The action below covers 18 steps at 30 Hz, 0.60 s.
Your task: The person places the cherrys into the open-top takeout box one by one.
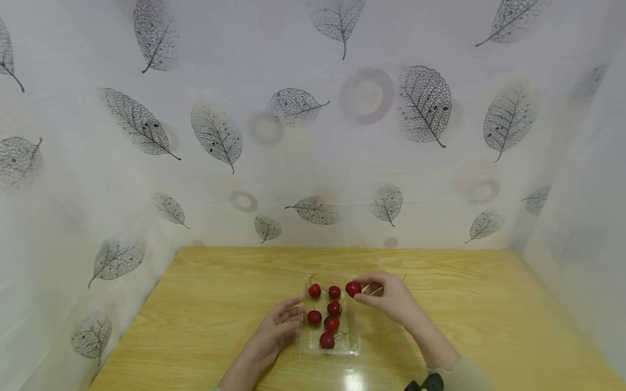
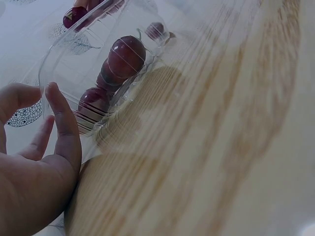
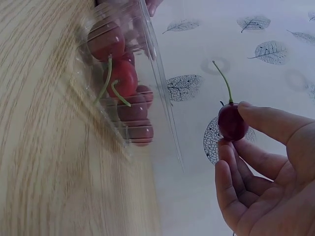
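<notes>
A clear plastic container stands on the table with several dark red cherries in it, some with green stems. Thumb and fingertips of my right hand pinch one cherry above the container's right edge, toward its far end. That cherry's green stem points upward in the right wrist view. At the left side of the container is my left hand, its fingers loosely bent. In the left wrist view, fingertips of this hand rest against the clear wall near the rim.
The wooden table extends on both sides of the container. Behind and beside it hangs a pale sheet printed with leaves. A dark band is on the right wrist.
</notes>
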Each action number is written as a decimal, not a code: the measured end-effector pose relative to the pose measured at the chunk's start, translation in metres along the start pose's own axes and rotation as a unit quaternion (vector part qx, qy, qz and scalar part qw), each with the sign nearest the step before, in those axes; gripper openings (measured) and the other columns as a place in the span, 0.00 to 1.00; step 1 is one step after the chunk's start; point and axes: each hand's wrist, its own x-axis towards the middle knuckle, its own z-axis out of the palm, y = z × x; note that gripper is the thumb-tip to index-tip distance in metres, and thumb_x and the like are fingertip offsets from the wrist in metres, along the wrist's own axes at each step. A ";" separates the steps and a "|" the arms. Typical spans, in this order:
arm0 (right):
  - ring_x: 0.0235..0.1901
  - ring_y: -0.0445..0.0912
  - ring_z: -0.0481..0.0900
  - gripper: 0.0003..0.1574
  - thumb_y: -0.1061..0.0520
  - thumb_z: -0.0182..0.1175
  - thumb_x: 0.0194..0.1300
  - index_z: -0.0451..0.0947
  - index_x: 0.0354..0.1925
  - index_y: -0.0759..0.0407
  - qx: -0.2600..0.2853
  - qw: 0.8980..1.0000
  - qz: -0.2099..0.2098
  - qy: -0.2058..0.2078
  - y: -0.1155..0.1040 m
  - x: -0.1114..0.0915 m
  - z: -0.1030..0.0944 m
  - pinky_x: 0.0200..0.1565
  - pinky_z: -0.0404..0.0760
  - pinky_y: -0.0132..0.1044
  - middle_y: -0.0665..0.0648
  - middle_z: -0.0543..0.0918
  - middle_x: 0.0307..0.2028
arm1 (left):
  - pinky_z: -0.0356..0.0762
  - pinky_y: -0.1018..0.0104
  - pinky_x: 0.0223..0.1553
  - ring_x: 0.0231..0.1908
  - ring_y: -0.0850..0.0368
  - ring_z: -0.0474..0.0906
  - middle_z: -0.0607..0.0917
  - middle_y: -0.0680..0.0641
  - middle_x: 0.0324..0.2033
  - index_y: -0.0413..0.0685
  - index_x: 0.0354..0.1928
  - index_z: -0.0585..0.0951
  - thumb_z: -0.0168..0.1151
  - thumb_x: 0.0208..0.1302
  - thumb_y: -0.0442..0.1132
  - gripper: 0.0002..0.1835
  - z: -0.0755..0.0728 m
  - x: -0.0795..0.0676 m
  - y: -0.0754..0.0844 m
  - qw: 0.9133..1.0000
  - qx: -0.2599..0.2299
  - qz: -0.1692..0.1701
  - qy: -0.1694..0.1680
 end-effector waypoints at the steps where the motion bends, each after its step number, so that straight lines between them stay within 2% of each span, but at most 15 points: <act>1: 0.39 0.44 0.85 0.23 0.58 0.75 0.63 0.86 0.54 0.68 0.001 1.000 -0.002 -0.002 0.000 0.000 0.001 0.42 0.85 0.29 0.62 0.90 0.45 | 0.84 0.71 0.48 0.53 0.62 0.79 0.79 0.46 0.63 0.37 0.80 0.61 0.62 0.74 0.32 0.36 0.000 0.000 0.000 1.000 0.000 0.000 0.000; 10: 0.40 0.44 0.85 0.23 0.58 0.74 0.65 0.86 0.55 0.67 0.013 1.000 0.003 -0.015 0.003 0.005 0.013 0.41 0.84 0.30 0.63 0.90 0.47 | 0.84 0.72 0.48 0.53 0.63 0.79 0.79 0.46 0.63 0.36 0.80 0.60 0.62 0.73 0.32 0.37 0.001 0.000 -0.001 1.000 -0.001 0.006 -0.006; 18: 0.38 0.43 0.85 0.23 0.58 0.75 0.63 0.86 0.54 0.67 0.004 1.000 -0.020 -0.022 0.001 0.012 0.025 0.42 0.85 0.29 0.62 0.90 0.44 | 0.83 0.71 0.48 0.53 0.63 0.79 0.78 0.45 0.63 0.36 0.80 0.60 0.62 0.74 0.32 0.37 0.000 0.000 -0.001 1.000 0.003 0.004 -0.004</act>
